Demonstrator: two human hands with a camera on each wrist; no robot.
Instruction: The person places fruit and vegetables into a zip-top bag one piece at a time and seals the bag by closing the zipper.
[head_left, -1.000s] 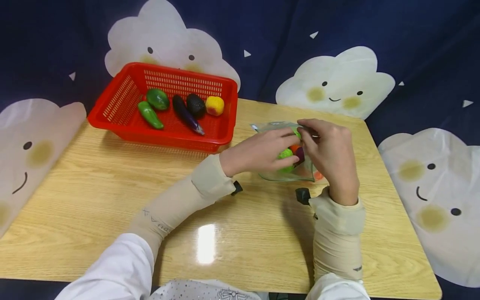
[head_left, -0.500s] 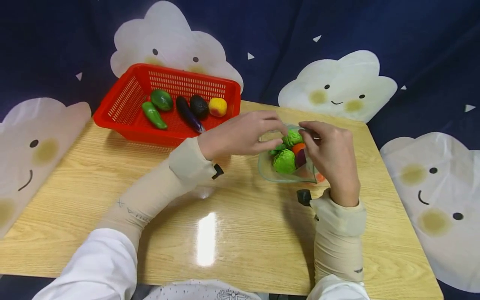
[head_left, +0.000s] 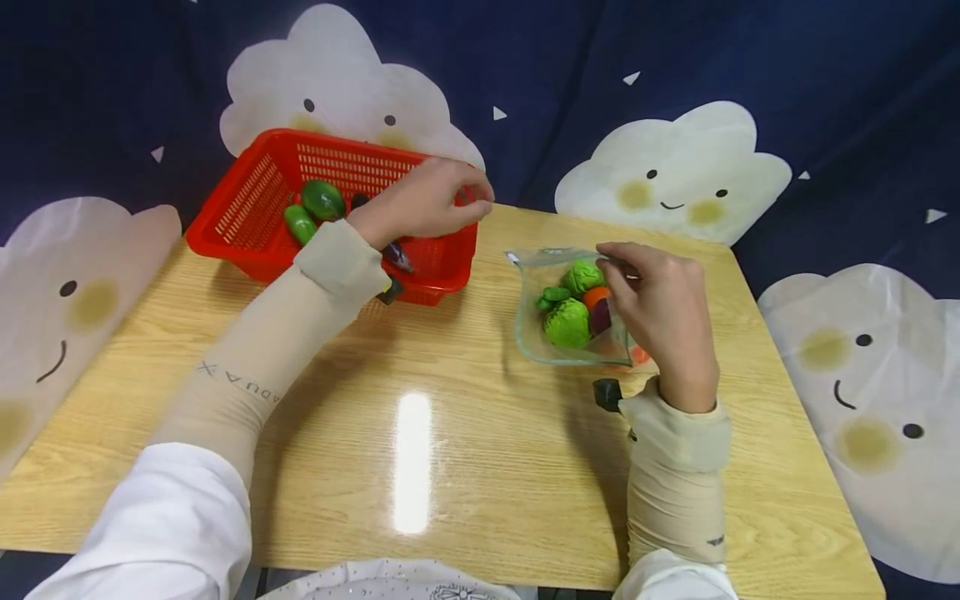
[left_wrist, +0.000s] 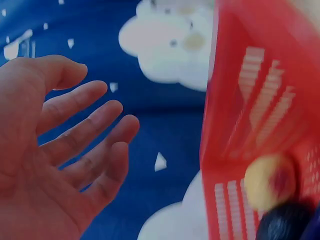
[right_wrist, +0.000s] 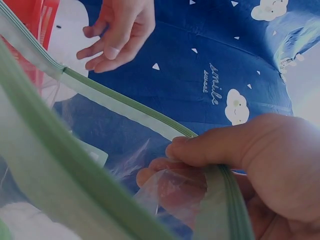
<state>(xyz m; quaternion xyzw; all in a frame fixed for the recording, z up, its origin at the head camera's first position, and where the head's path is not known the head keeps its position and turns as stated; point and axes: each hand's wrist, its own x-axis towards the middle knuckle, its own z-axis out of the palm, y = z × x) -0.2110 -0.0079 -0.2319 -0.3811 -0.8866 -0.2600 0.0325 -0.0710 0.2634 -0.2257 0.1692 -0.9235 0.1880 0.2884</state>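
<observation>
My left hand [head_left: 431, 200] hovers over the right end of the red basket [head_left: 461, 267], fingers loosely bent and holding nothing. In the left wrist view a yellow-and-red peach [left_wrist: 267, 180] and a dark avocado [left_wrist: 282, 225] lie inside that basket; the hand covers both in the head view. An eggplant [head_left: 397, 257] shows below the hand. My right hand [head_left: 663, 304] pinches the rim of a clear zip bag [head_left: 531, 342] between thumb and fingers. Its mouth gapes, with green strips [right_wrist: 125, 107] along it. Inside lie green cabbages [head_left: 567, 323], an orange piece [head_left: 596, 297] and a purple one [head_left: 601, 317].
A green pepper [head_left: 300, 223] and a rounded green fruit [head_left: 322, 200] lie in the basket's left part. The wooden table [head_left: 480, 433] ends at a dark blue cloth [head_left: 525, 50] with white clouds, behind the basket and bag.
My left hand has moved from over the bag's mouth, left and away from me, to above the basket's right end. The right hand keeps its hold on the bag.
</observation>
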